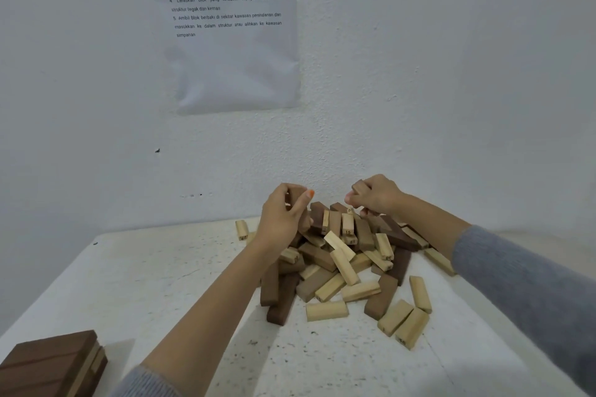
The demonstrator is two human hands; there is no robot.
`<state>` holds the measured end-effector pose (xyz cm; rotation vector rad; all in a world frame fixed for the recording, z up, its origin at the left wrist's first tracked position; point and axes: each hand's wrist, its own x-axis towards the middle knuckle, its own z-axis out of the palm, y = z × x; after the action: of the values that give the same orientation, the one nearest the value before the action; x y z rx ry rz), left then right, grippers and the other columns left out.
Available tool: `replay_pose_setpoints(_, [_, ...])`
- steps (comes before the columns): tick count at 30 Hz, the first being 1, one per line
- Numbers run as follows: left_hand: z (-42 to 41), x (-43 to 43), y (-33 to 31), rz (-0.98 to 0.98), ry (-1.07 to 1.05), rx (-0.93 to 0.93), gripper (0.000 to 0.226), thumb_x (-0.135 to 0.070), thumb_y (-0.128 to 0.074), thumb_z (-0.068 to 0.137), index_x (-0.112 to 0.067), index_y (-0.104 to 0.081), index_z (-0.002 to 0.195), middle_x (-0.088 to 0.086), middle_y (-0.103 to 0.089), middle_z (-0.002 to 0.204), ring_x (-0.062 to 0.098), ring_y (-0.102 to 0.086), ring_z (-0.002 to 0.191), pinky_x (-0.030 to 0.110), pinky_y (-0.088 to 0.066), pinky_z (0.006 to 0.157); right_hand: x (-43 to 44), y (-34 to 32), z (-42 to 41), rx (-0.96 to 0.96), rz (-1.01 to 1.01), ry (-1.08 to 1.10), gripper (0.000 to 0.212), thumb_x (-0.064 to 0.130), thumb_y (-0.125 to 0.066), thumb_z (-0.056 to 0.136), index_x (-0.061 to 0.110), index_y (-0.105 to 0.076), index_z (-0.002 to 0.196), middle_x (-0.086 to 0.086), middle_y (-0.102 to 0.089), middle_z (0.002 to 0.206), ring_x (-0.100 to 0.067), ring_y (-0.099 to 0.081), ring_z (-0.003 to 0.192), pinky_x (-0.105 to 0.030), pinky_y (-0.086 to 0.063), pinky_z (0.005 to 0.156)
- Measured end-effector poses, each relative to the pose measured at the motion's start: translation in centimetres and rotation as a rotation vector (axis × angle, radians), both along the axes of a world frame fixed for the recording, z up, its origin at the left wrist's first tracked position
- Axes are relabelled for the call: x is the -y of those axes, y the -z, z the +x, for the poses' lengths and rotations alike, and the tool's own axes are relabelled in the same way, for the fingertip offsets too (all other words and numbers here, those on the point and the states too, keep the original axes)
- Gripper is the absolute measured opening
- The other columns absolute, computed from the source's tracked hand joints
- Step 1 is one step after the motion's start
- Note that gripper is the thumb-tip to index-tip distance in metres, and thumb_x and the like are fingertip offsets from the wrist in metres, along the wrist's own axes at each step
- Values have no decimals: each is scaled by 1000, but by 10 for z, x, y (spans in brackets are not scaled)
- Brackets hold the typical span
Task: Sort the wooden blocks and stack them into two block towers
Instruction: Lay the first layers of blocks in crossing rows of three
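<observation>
Done: one low stack [54, 361] begun.
To do: pile [338, 267] mostly unsorted.
Left hand [283, 219]: grips dark block [296, 195].
Right hand [374, 193]: curled, hold unclear.

A white table [154, 284], its top scuffed and peppered with dark specks, stands pushed up against a plain white wall [451, 58]. Above the table's far edge a printed sheet of paper [238, 74] hangs on that wall, slightly crinkled and carrying numbered lines of text. A small dark mark [157, 150] sits between the sheet and the table. The light is soft and even, leaving only faint grey shadows on the table top.
</observation>
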<state>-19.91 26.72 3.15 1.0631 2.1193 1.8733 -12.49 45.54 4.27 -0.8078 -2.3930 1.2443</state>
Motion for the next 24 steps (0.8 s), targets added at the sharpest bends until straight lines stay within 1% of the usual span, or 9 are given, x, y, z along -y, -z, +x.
replay_pose_setpoints(3, [-4, -3, 0, 47, -11, 119, 27, -20, -60, 94, -5, -55, 115, 3, -60, 76, 8, -59, 50, 25, -55, 54, -4, 0, -13, 86, 100, -44, 19, 15, -71, 87, -3, -70, 94, -12, -70, 90, -16, -61, 59, -16, -48, 48])
replay_pose_setpoints(5, [-6, -3, 1, 73, -11, 172, 27, -18, -61, 93, -5, -55, 116, 5, -62, 77, 10, -59, 48, 25, -54, 50, -6, 1, -21, 190, 193, -60, 37, 25, -69, 89, -6, -67, 110, -16, -69, 103, -26, -66, 87, -28, -50, 71])
replay_pose_setpoints(7, [-7, -3, 2, 86, -8, 192, 26, -18, -61, 94, -4, -56, 115, 6, -62, 78, 10, -58, 47, 23, -54, 49, -5, 2, -25, 237, 225, -49, 41, 30, -66, 92, -5, -65, 114, -16, -65, 113, -27, -60, 101, -28, -44, 70])
replay_pose_setpoints(10, [-7, -1, 3, 87, -15, 186, 24, -18, -60, 94, -7, -57, 114, 7, -61, 84, 9, -59, 48, 20, -52, 49, -7, 6, -29, 258, 216, -11, 42, 30, -72, 87, -4, -65, 112, -13, -65, 104, -21, -53, 90, -20, -34, 53])
replay_pose_setpoints(15, [-5, 5, 7, 62, -19, 171, 22, -19, -60, 94, -9, -57, 114, 7, -61, 88, 8, -60, 50, 20, -52, 53, -15, 12, -28, 241, 78, -6, 38, 26, -76, 83, -4, -64, 102, -13, -66, 94, -24, -57, 90, -22, -37, 56])
replay_pose_setpoints(17, [-3, 8, 8, 56, -14, 171, 22, -20, -60, 94, -10, -58, 114, 7, -62, 88, 7, -60, 51, 20, -53, 54, -16, 11, -25, 159, -49, 1, 31, 19, -78, 81, -2, -64, 100, -10, -61, 89, -23, -57, 81, -25, -39, 59])
replay_pose_setpoints(19, [-2, 11, 7, 58, -19, 161, 22, -21, -61, 93, -11, -59, 113, 7, -64, 87, 10, -62, 56, 24, -55, 59, -13, 6, -20, 36, -140, 32, 17, 14, -75, 84, 2, -63, 88, -10, -54, 80, -19, -49, 65, -27, -38, 54])
replay_pose_setpoints(21, [0, 15, 5, 68, -29, 157, 22, -21, -62, 93, -11, -60, 112, 6, -67, 85, 15, -64, 63, 30, -56, 65, -7, -1, -13, -84, -217, 50, 17, 12, -70, 88, 6, -59, 78, -7, -51, 74, -14, -43, 58, -23, -38, 48])
replay_pose_setpoints(24, [7, 21, 0, 96, -23, 177, 21, -20, -62, 93, -10, -60, 111, 5, -68, 81, 13, -63, 59, 26, -55, 61, 11, -17, 4, -203, -338, 0, 9, 11, -68, 90, 7, -62, 85, -5, -56, 81, -11, -43, 59, -17, -40, 45])
